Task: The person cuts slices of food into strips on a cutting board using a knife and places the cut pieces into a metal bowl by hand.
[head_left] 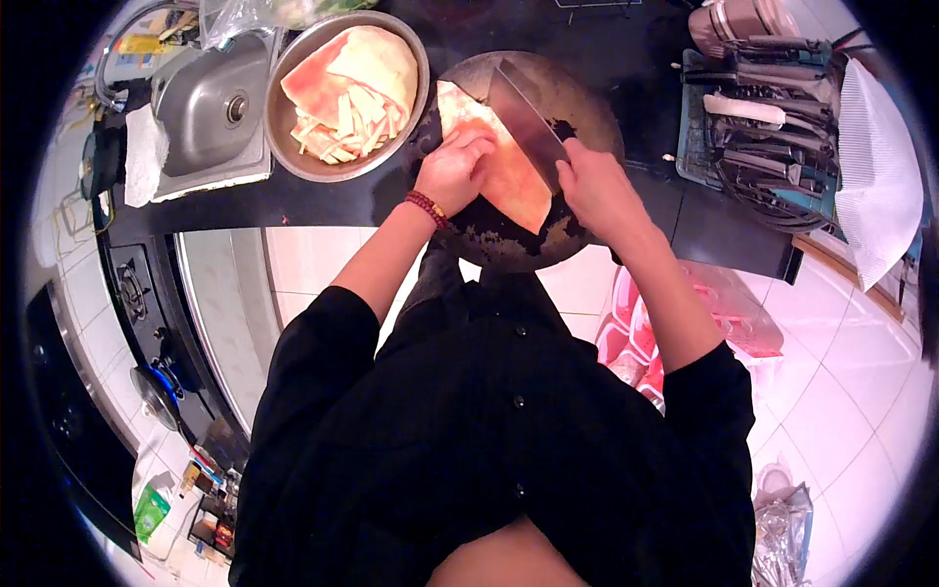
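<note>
A pale pinkish slab that looks like pork skin [513, 184] lies on a round, dark-stained chopping board [579, 90]. My left hand [456, 168], with a beaded bracelet at its wrist, rests on the slab's left side, fingers curled and pressing it down. In my right hand [599, 191] is the handle of a cleaver [525, 125]. Its broad blade runs along the slab's upper right edge; whether it cuts in, I cannot tell. Left of the board, a metal bowl [421, 61] contains cut strips and larger folded pieces of the same pale stuff.
A steel sink [191, 117] is at the left, beyond the bowl. On the right stands a rack of dark utensils [773, 108], beside a white ridged sheet [873, 176]. A gas stove [137, 293] sits lower left. Red and white containers [675, 323] stand below the counter.
</note>
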{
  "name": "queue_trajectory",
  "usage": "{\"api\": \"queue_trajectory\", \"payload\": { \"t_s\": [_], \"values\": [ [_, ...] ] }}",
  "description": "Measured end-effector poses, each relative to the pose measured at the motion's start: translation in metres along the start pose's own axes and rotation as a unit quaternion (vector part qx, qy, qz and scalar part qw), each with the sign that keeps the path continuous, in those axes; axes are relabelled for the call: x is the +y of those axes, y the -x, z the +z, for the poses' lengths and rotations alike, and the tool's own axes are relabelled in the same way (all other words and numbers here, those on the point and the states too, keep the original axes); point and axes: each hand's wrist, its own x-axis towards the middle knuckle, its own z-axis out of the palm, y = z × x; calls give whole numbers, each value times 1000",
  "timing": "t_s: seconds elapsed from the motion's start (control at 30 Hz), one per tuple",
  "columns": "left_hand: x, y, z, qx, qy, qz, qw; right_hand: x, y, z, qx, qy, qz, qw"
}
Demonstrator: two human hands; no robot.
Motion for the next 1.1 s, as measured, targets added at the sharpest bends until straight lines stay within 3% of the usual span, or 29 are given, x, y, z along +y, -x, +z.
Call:
{"api": "queue_trajectory", "payload": {
  "t_s": [0.37,0.43,0.67,0.77,0.83,1.1],
  "values": [
    [-7,2,-7,27,59,-44,997,-2,-9,-1,-35,30,3,999],
    [-8,0,-8,12,131,-140,981,5,-13,1,-14,47,-60,997],
    [-17,2,1,63,178,-123,974,-1,-18,-13,-86,-30,-13,996],
    [-17,3,1,29,138,-139,980,-11,-15,-22,-118,-98,64,986],
    [-12,5,0,56,130,-78,987,-13,-14,-26,-138,-92,67,984],
    [-12,5,2,73,92,-46,992,-15,-13,-18,-88,-103,49,990]
  ]
}}
